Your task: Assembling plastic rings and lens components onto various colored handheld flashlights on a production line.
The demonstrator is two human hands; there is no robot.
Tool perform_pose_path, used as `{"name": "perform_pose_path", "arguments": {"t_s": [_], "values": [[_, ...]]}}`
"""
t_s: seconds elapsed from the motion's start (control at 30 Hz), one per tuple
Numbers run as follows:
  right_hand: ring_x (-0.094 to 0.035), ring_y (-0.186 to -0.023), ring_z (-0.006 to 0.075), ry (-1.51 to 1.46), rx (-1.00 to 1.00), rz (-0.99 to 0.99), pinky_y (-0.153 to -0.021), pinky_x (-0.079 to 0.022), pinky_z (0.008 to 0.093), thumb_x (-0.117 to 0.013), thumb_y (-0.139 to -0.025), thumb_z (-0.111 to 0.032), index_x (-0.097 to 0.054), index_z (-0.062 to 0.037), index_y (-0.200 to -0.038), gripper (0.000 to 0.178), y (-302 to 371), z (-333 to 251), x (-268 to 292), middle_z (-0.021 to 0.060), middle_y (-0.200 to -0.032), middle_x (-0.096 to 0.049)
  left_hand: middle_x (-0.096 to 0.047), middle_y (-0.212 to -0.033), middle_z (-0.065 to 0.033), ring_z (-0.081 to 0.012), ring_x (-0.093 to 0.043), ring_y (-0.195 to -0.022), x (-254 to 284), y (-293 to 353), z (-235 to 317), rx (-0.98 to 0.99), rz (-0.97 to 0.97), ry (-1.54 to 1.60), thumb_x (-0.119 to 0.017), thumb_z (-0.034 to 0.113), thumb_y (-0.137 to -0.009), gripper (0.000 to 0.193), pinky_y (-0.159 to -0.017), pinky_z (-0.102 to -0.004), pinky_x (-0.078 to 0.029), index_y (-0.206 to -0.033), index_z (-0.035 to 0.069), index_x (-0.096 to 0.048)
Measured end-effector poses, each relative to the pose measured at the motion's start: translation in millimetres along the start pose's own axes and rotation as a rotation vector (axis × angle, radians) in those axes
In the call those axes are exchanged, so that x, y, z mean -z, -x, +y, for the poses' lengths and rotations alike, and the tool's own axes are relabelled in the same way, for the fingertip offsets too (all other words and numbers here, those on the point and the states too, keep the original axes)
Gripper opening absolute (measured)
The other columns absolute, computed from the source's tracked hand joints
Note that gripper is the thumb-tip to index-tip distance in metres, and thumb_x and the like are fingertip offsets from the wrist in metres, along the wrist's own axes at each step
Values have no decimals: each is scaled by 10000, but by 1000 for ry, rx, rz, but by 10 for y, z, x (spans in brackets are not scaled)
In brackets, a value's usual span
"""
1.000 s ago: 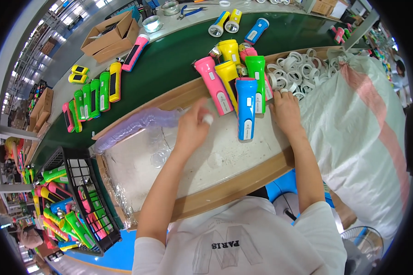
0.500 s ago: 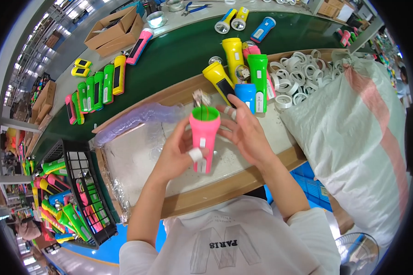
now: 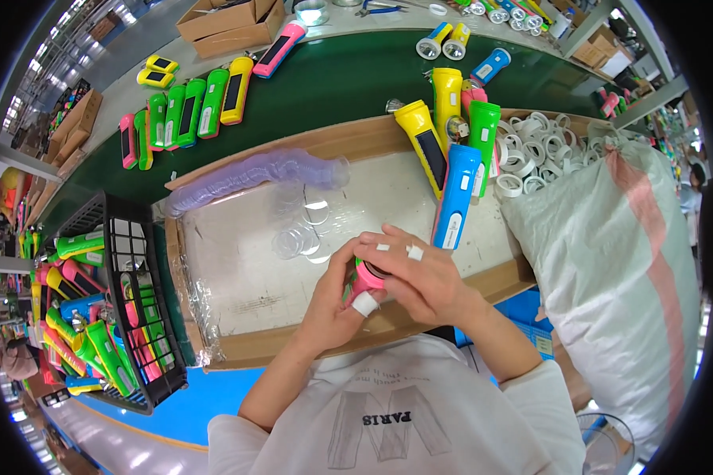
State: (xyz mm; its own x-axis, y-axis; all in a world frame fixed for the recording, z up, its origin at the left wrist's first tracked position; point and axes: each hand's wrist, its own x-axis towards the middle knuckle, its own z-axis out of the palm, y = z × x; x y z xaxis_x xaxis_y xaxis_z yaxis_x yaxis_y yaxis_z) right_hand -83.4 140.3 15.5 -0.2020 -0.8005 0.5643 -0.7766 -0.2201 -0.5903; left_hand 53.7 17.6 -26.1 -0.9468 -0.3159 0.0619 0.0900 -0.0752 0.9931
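White sack (image 3: pixel 594 261) at right, shallow cardboard tray (image 3: pixel 238 277) left of it, left hand (image 3: pixel 331 305) gripping a pink flashlight (image 3: pixel 368 276) above the tray's near edge, right hand (image 3: pixel 426 281) over its top, grip unclear, white rings (image 3: pixel 537 150) heaped beside the sack

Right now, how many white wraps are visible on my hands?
3: one wrap on the left hand, at the thumb; a second wrap and a third wrap on the right hand. More may be hidden.
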Motion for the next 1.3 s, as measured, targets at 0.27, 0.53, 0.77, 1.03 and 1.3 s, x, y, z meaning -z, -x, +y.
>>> {"name": "perform_pose_path", "arguments": {"t_s": [0.27, 0.53, 0.77, 1.03, 1.3], "values": [[-534, -1256, 379, 94, 9, 102, -1082, -357, 513, -743, -785, -359, -494, 11, -1314, 692, 310, -350, -250, 160, -1194, -638, -483, -1323, -119, -192, -488, -1233, -81, 171, 5, -79, -20, 143, -698, -9, -818, 687, -1013, -331, -427, -1411, 22, -353], [-422, -1345, 325, -1204, -438, 288, -1093, -348, 487, -593, -932, -261, -316, -1, -1447, 639, 186, -374, -151, 209, -1415, -427, -518, -1255, -131, -187, -549, -1105, -17, 175, -32, -200, 72, 291, -722, 93, -826, 576, -913, -309, -488, -1300, 20, -404], [-617, -1092, 398, -227, -68, -3, -879, -535, 443, -741, -722, -30, -643, 27, -1122, 416, 166, -252, 8, 214, -1216, -594, -516, -1244, -190, -225, -551, -1097, 16, 221, -94, -283, 75, 376, -672, 112, -850, 541, -923, -337, -468, -1305, 11, -399], [-590, -1147, 406, -211, -113, -14, -940, -522, 434, -710, -742, 6, -643, 62, -1100, 368, 179, -273, -73, 227, -1223, -583, -525, -1236, -207, -251, -548, -1096, 17, 229, -141, -363, 91, 287, -681, 231, -901, 528, -911, -361, -456, -1295, -1, -417], [-524, -1074, 392, 329, -361, -386, -896, -464, 407, -741, -792, -116, -502, -27, -1225, 503, 406, 320, -220, 238, -1186, -547, -589, -1112, -246, -287, -636, -936, 51, 270, -211, -356, 176, 241, -713, 431, -866, 612, -770, -382, -546, -1254, 72, -405]]}}
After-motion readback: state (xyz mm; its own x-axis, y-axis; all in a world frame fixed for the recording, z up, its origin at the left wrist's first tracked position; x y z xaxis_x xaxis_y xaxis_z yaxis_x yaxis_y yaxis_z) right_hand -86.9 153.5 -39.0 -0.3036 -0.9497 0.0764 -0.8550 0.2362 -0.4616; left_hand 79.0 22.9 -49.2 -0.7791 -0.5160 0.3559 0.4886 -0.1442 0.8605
